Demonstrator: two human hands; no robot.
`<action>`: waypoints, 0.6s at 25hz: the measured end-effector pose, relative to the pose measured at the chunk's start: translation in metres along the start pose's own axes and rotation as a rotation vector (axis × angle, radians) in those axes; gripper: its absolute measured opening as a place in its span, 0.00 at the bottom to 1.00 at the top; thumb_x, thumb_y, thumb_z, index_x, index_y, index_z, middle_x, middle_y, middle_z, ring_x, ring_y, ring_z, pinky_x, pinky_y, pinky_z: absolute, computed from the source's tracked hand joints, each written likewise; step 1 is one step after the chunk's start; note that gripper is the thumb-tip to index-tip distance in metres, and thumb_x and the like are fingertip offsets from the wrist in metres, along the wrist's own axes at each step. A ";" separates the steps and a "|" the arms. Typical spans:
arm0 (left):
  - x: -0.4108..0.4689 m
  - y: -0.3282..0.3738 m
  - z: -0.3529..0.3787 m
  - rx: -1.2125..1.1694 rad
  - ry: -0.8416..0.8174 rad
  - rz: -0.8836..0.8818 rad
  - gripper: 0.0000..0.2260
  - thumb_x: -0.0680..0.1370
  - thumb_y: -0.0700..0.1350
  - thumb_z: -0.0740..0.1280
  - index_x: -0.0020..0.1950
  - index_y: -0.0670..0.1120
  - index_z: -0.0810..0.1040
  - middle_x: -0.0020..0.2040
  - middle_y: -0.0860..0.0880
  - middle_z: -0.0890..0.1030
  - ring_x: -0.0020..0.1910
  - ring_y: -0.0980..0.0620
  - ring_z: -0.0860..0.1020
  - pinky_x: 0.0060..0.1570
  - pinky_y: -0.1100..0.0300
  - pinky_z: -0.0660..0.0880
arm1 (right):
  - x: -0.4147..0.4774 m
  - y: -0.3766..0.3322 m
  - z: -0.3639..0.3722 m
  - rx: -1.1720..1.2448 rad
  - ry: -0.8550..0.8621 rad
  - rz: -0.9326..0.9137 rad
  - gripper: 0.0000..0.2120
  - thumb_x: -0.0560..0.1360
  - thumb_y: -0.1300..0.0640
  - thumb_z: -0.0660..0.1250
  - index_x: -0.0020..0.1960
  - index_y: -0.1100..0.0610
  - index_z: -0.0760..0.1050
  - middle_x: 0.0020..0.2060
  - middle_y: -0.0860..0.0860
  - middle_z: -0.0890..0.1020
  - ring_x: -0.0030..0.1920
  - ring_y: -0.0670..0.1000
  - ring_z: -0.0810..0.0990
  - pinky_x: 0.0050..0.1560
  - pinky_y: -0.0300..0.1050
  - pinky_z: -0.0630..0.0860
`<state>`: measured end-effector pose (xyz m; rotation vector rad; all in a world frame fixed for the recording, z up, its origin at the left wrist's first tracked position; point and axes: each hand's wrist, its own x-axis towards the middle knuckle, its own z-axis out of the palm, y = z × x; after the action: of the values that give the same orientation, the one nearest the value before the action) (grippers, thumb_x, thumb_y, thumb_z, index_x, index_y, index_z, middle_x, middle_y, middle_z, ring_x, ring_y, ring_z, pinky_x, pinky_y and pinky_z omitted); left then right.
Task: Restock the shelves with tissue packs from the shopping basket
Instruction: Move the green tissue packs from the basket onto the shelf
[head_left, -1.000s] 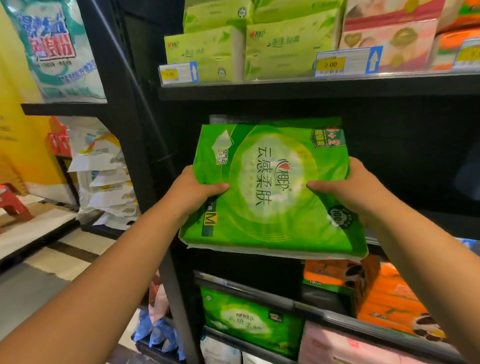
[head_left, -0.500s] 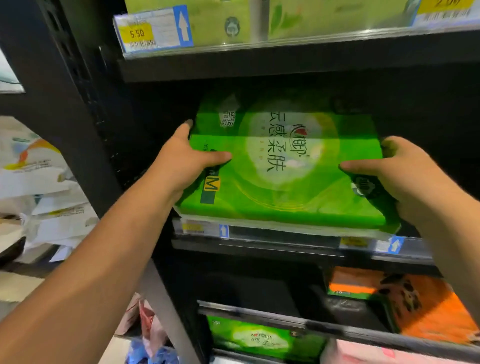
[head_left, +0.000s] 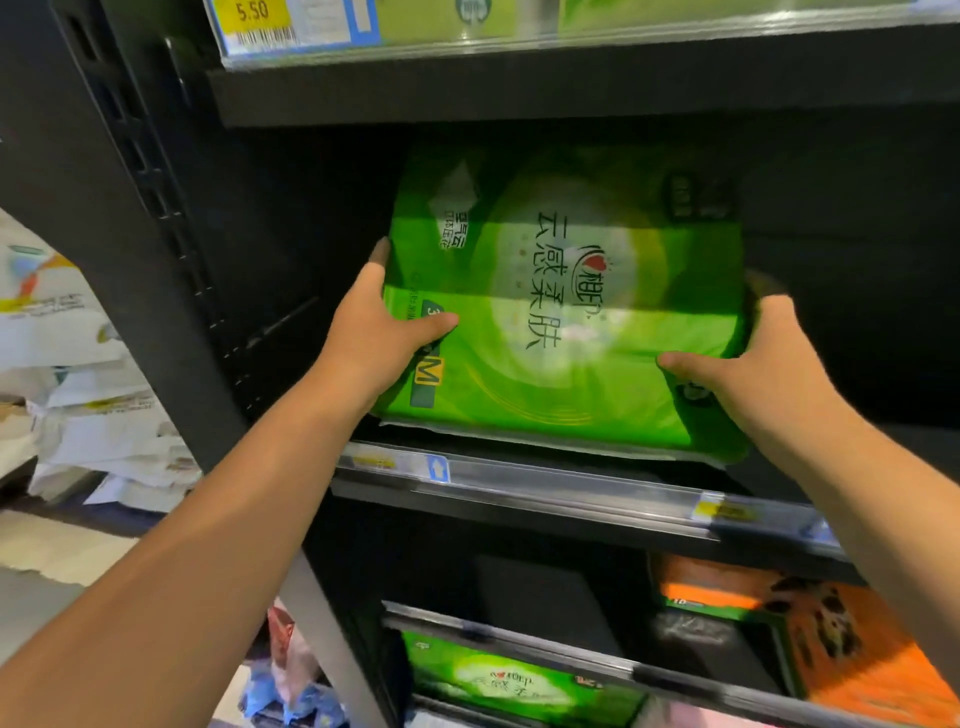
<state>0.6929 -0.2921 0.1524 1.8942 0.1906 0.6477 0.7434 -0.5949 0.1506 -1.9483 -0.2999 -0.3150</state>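
A large green tissue pack (head_left: 561, 312) was held inside the dark middle bay of the black shelving, gripped at both sides. The left hand (head_left: 374, 338) was clamped on the pack's left edge, thumb laid across the printed front and fingers (head_left: 382, 254) run up along the side. The right hand (head_left: 763, 358) was closed on the right edge, thumb pressed onto the front face near the lower right corner, the other fingers wrapped out of sight behind. The pack was tilted, its top leaned back into the bay and its bottom seam brought down just above the shelf (head_left: 571, 499); whether that seam was actually touching the board could not be told, as the lower edge was blurred and in shadow. A clear price rail with a small blue arrow tag (head_left: 437, 467) was seen along the shelf's front lip, directly under the pack. Overhead, a yellow price label (head_left: 254, 13) reading 5.50 was fixed to the upper shelf edge, with pale green packs behind it. On the level below, another green tissue pack (head_left: 514, 680) was lying at the left and an orange pack (head_left: 857, 639) at the right. Off to the left, white sacks (head_left: 88, 405) were stacked near the floor
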 end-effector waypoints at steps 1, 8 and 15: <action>-0.004 -0.006 0.002 0.008 0.004 0.003 0.44 0.70 0.42 0.77 0.78 0.54 0.54 0.55 0.65 0.77 0.55 0.66 0.77 0.57 0.62 0.76 | -0.002 0.003 0.003 -0.060 -0.007 -0.042 0.32 0.67 0.60 0.78 0.62 0.53 0.63 0.47 0.45 0.74 0.46 0.46 0.75 0.37 0.32 0.69; -0.013 -0.026 0.005 0.039 0.058 0.011 0.47 0.71 0.43 0.76 0.79 0.58 0.47 0.60 0.65 0.75 0.63 0.61 0.74 0.67 0.52 0.71 | 0.000 0.024 0.015 -0.226 -0.039 -0.192 0.41 0.64 0.57 0.80 0.67 0.58 0.58 0.61 0.55 0.73 0.57 0.51 0.74 0.55 0.47 0.72; -0.030 -0.024 0.001 0.314 0.027 -0.024 0.55 0.67 0.45 0.79 0.78 0.55 0.40 0.73 0.54 0.67 0.70 0.53 0.66 0.65 0.60 0.62 | -0.002 0.036 0.017 -0.242 0.007 -0.122 0.43 0.60 0.58 0.82 0.64 0.57 0.58 0.61 0.54 0.71 0.59 0.51 0.72 0.57 0.43 0.69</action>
<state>0.6723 -0.2955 0.1201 2.1799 0.3485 0.6559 0.7553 -0.5928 0.1128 -2.1706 -0.3924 -0.4555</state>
